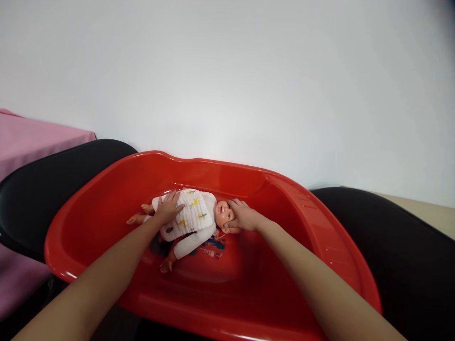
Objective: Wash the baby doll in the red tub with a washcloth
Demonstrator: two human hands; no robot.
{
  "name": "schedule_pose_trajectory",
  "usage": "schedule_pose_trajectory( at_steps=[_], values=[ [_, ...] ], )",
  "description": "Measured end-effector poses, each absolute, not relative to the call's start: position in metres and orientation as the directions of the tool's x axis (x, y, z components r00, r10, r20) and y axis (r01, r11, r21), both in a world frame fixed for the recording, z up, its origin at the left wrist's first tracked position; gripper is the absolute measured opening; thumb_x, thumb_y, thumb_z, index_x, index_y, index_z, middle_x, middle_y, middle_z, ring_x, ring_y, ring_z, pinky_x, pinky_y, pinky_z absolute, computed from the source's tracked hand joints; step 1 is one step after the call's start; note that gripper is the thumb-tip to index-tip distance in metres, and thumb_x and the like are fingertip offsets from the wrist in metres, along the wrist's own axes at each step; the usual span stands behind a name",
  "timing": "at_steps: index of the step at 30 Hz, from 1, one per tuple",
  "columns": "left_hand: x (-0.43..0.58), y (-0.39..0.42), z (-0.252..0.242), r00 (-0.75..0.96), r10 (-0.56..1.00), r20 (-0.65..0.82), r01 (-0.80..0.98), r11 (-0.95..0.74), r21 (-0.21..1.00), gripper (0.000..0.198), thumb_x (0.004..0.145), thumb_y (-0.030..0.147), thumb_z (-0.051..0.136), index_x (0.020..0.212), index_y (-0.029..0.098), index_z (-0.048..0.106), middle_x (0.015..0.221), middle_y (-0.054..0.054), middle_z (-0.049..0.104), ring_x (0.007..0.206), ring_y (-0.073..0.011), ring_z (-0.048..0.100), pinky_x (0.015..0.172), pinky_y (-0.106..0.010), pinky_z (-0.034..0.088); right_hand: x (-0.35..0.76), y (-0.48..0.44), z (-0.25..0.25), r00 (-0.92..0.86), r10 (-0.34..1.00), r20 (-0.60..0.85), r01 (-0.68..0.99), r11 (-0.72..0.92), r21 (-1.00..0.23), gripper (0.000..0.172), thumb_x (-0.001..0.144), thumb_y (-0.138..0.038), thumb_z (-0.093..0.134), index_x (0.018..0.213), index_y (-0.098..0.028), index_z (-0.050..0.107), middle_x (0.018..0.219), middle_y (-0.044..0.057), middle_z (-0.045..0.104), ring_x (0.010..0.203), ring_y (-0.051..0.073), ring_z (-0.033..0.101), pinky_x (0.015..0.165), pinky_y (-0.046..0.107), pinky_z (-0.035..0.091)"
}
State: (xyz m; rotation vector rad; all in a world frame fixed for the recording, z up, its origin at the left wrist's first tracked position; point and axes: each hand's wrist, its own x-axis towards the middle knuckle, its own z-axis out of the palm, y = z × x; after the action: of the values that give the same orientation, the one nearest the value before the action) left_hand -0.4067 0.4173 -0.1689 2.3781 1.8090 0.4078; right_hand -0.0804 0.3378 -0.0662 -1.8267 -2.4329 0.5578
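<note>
A baby doll (199, 238) in white clothing lies on its back inside a red plastic tub (227, 317), its head to the right and its bare feet to the left. Over its torso is a white cloth (194, 215) with yellow and dark prints. My left hand (169, 208) rests on the cloth at the doll's lower body, fingers spread. Around the top of the doll's head lies my right hand (243, 215), its thumb and fingers apart and touching the head on both sides.
Black chair-like surfaces stand at the left (64, 180) and right (401, 246) of the tub. A pink cloth (42, 137) hangs at the far left. Behind the tub rises a pale wall (227, 85). A printed picture shows on the tub floor beside the doll.
</note>
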Motion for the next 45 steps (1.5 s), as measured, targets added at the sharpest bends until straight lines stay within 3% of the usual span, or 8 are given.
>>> schedule_pose_trajectory(
  at_steps=[6,18,22,27,39,42,45],
  values=[
    [-0.413,0.420,-0.166,0.174,0.977,0.125,0.935,-0.204,0.291,0.063,0.095,0.047,0.043,0.151,0.019,0.035,0.161,-0.014,0.033,0.147,-0.0336,0.031,0.115,-0.069,0.026,-0.080,0.337,-0.066,-0.300,0.939,-0.171,0.920,0.237,-0.314,0.085,0.067,-0.052,0.079,0.138,-0.020,0.046,0.136,0.014,0.050,0.125,0.034,0.044,0.105,0.045,0.040],
    [-0.418,0.411,-0.153,0.245,0.955,0.169,0.939,-0.277,0.203,0.048,0.100,0.039,0.037,0.144,0.022,0.045,0.155,-0.011,0.044,0.141,-0.0318,0.039,0.114,-0.063,0.030,-0.081,0.337,-0.065,-0.296,0.939,-0.176,0.920,0.230,-0.318,0.083,0.068,-0.051,0.078,0.138,-0.021,0.046,0.138,0.013,0.049,0.127,0.034,0.043,0.105,0.045,0.039],
    [-0.406,0.413,-0.151,0.278,0.926,0.256,0.922,-0.332,0.199,0.049,0.099,0.044,0.040,0.141,0.021,0.048,0.150,-0.010,0.050,0.136,-0.0307,0.044,0.114,-0.056,0.034,-0.079,0.338,-0.068,-0.295,0.940,-0.171,0.921,0.232,-0.313,0.083,0.067,-0.052,0.078,0.138,-0.022,0.047,0.136,0.013,0.050,0.126,0.034,0.044,0.104,0.044,0.041],
    [-0.397,0.414,-0.150,0.278,0.912,0.302,0.920,-0.343,0.190,0.043,0.097,0.038,0.045,0.135,0.020,0.053,0.143,-0.011,0.055,0.132,-0.0283,0.048,0.110,-0.046,0.039,-0.078,0.339,-0.069,-0.303,0.940,-0.159,0.919,0.244,-0.308,0.080,0.067,-0.053,0.078,0.134,-0.021,0.049,0.133,0.013,0.052,0.122,0.033,0.046,0.102,0.044,0.042],
    [-0.424,0.414,-0.147,0.095,0.979,0.183,0.973,-0.130,0.190,0.040,0.096,0.031,0.040,0.129,0.020,0.058,0.138,-0.014,0.058,0.127,-0.0330,0.053,0.102,-0.055,0.046,-0.079,0.338,-0.068,-0.295,0.941,-0.167,0.919,0.232,-0.320,0.084,0.066,-0.053,0.078,0.138,-0.022,0.047,0.135,0.012,0.051,0.125,0.034,0.045,0.104,0.044,0.041],
    [-0.426,0.414,-0.149,0.157,0.973,0.168,0.961,-0.190,0.200,0.041,0.097,0.032,0.038,0.133,0.026,0.058,0.146,-0.009,0.055,0.132,-0.0321,0.050,0.106,-0.059,0.042,-0.079,0.338,-0.068,-0.292,0.941,-0.173,0.922,0.230,-0.310,0.084,0.067,-0.054,0.078,0.137,-0.021,0.047,0.135,0.013,0.051,0.125,0.034,0.044,0.104,0.044,0.041],
    [-0.422,0.417,-0.153,0.243,0.947,0.209,0.932,-0.288,0.220,0.043,0.100,0.034,0.035,0.136,0.027,0.058,0.145,-0.005,0.057,0.134,-0.0270,0.051,0.112,-0.052,0.039,-0.079,0.338,-0.068,-0.290,0.941,-0.172,0.924,0.229,-0.306,0.085,0.067,-0.054,0.078,0.138,-0.021,0.046,0.136,0.013,0.050,0.125,0.034,0.044,0.104,0.045,0.041]
  ],
)
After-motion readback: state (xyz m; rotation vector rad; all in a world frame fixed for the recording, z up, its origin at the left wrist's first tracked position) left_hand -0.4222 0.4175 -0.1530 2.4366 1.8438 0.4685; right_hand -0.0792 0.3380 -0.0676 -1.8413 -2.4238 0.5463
